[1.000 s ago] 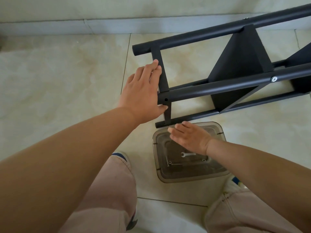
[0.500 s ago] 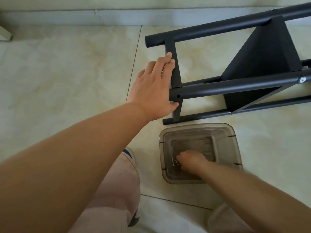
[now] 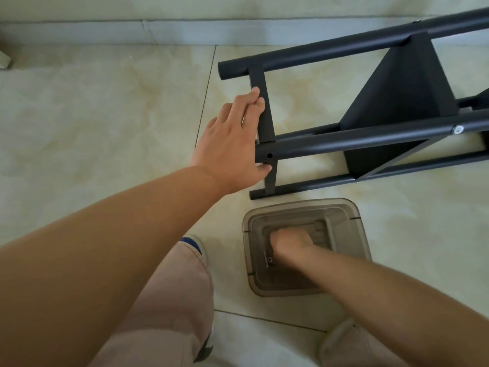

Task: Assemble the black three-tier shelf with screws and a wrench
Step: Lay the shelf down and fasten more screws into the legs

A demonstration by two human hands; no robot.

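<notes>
The black shelf frame [image 3: 370, 139] lies on its side on the tiled floor, its tubes running to the upper right. My left hand [image 3: 230, 144] rests flat against the frame's end crossbar, fingers straight, thumb under the near tube beside an empty screw hole [image 3: 269, 155]. A screw head [image 3: 457, 129] shows further along that tube. My right hand [image 3: 289, 241] is down inside a smoky clear plastic bin [image 3: 344, 215], fingers curled at the bottom; what they hold is hidden. A loose screw [image 3: 270, 259] lies in the bin beside the hand.
A black shelf panel [image 3: 402, 102] stands between the tubes. My knees in beige trousers [image 3: 169, 300] flank the bin. A wall skirting [image 3: 132, 30] runs along the far side, with a pale object [image 3: 4, 59] at the far left.
My right hand has gone from above the bin down into it and curled its fingers at the bottom. The left hand has stayed on the crossbar. The view shifted slightly.
</notes>
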